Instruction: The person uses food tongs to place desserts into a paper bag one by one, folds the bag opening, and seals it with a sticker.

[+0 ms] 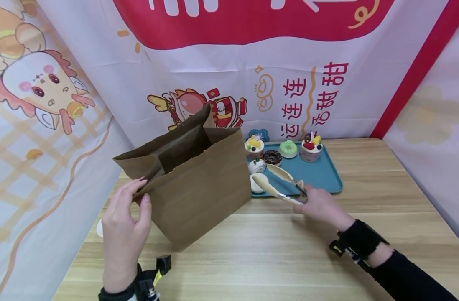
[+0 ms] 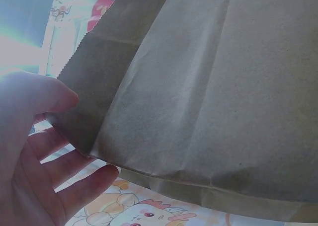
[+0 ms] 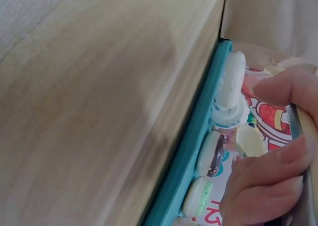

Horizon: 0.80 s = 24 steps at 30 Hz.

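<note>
A brown paper bag (image 1: 199, 188) stands tilted on the table, its mouth open at the top. My left hand (image 1: 126, 225) pinches the bag's near left corner between thumb and fingers; the left wrist view shows the thumb (image 2: 54, 94) on the paper's edge. In my right hand (image 1: 323, 207) is a pair of tongs (image 1: 284, 194) with cream tips, spread apart over the blue tray (image 1: 323, 175). A white round bun (image 1: 258, 183) lies under the tips, next to a white cream-topped pastry (image 1: 257, 166). The tongs' tips hold nothing.
Also on the tray are a chocolate doughnut (image 1: 272, 157), a green-topped doughnut (image 1: 288, 149) and two fruit-topped cups, one at the left (image 1: 254, 146) and one at the right (image 1: 310, 148). A printed cloth wall (image 1: 222, 62) stands behind the wooden table (image 1: 274, 251).
</note>
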Each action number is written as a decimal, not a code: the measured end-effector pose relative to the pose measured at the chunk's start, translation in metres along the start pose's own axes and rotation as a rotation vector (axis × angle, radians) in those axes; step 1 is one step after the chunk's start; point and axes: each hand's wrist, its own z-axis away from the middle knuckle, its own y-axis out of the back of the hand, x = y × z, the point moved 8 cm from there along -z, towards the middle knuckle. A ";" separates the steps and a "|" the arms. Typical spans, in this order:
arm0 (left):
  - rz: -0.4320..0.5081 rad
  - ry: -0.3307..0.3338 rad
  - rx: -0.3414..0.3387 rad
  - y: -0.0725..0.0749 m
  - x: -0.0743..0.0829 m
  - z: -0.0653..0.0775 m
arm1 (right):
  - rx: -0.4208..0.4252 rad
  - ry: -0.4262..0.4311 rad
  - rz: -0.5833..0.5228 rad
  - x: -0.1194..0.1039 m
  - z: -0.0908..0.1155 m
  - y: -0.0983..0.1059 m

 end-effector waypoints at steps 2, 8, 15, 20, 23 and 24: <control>0.003 0.003 -0.003 0.000 0.000 0.000 | 0.001 0.005 0.013 0.000 -0.001 -0.002; -0.002 0.008 -0.008 0.000 0.002 0.000 | 0.004 0.016 0.029 0.000 -0.003 -0.007; -0.005 -0.001 0.006 0.000 0.004 0.000 | -0.012 0.007 0.029 -0.001 -0.004 -0.014; -0.008 -0.007 0.021 0.001 0.004 0.000 | -0.022 0.003 0.035 -0.003 -0.005 -0.017; -0.006 -0.004 0.020 0.000 0.003 0.000 | -0.020 0.002 0.046 -0.003 -0.006 -0.018; -0.007 0.002 0.016 0.000 0.003 0.000 | -0.018 -0.001 0.053 -0.003 -0.007 -0.019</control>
